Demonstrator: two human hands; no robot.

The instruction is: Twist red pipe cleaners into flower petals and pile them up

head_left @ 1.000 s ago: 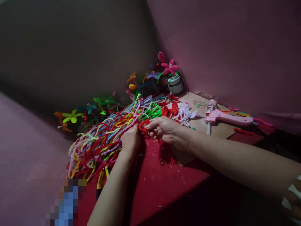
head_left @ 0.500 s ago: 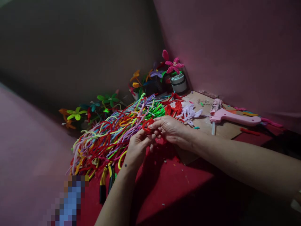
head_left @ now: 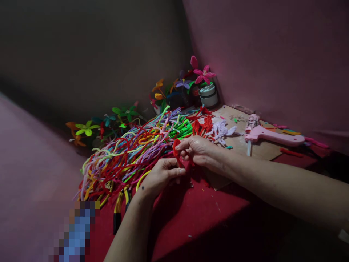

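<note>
Dark grey wall (head_left: 89,54) fills the upper left, blurred, detail lost in shadow. Pink wall (head_left: 272,54) takes the upper right. Red tabletop (head_left: 191,214) runs through the lower middle, its near part sunk in black shadow, edge hard to trace. Large heap of fuzzy stems (head_left: 128,156) left of centre, many colours, too tangled to count. Both forearms cut off by the frame, left at the bottom, right at the right edge. Right hand (head_left: 200,153) at centre, thumb and fingertips pinched together on a red fuzzy piece (head_left: 176,147); piece curves down between the two hands at mid-frame, lower end partly hidden by fingers. Left hand (head_left: 160,176) just lower left of it, thumb and forefinger about the piece's lower end; cannot tell whether they clamp it. Tan board (head_left: 261,153) right of centre, partly covered by right hand and forearm. Pink glue gun (head_left: 280,136) lies there, clear stick pointing down the frame. Pixelated patch, lower left: contents unreadable. Yellow-and-black handles (head_left: 117,211) beside left forearm, rest of tool hidden. White lidded jar (head_left: 209,96) at upper centre, pink flower (head_left: 204,74) overlapping its top. Yellow-green flower (head_left: 87,128) left, dimmer blooms around it. White petal shapes (head_left: 220,131) above right wrist, some overlapping. Tiny scraps on the red, too small to identify.
</note>
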